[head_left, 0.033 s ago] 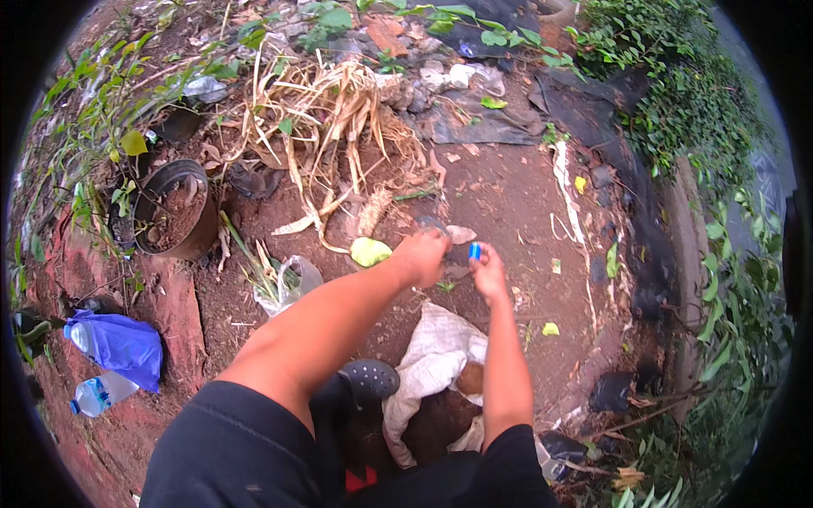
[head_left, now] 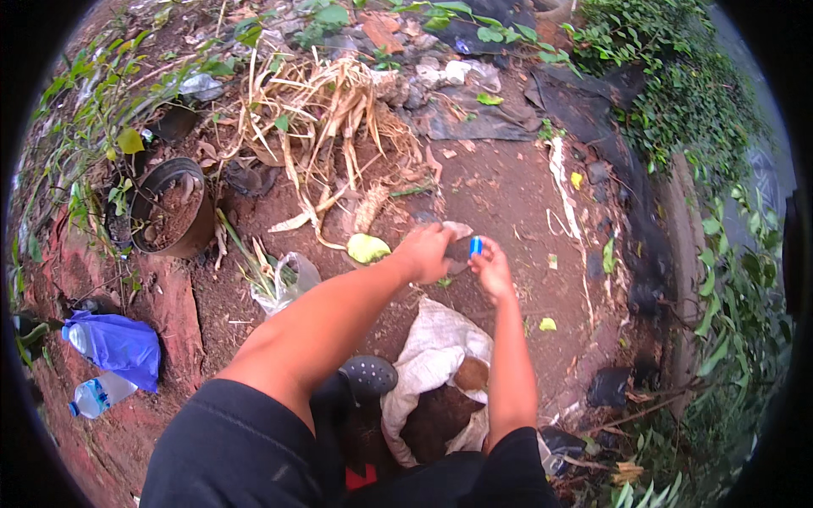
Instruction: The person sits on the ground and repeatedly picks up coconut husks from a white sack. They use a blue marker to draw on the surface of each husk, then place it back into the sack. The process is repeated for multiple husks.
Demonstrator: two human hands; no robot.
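here, beyond the open white woven sack (head_left: 432, 339) of brown husks, your right hand (head_left: 493, 269) pinches a small blue plastic cap (head_left: 476, 245) in its fingertips. your left hand (head_left: 426, 251) curls closed round a dark flat object (head_left: 460, 248) beside the cap. the cap looks light, stiff and slick, so grip its rim.

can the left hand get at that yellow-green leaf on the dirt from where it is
Probably yes: the left hand is right beside the yellow-green leaf, with only bare soil between them.

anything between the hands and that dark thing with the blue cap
Nothing visible. The left hand is already on the dark object, and the right hand pinches the blue cap at its side. Only bare soil lies around them.
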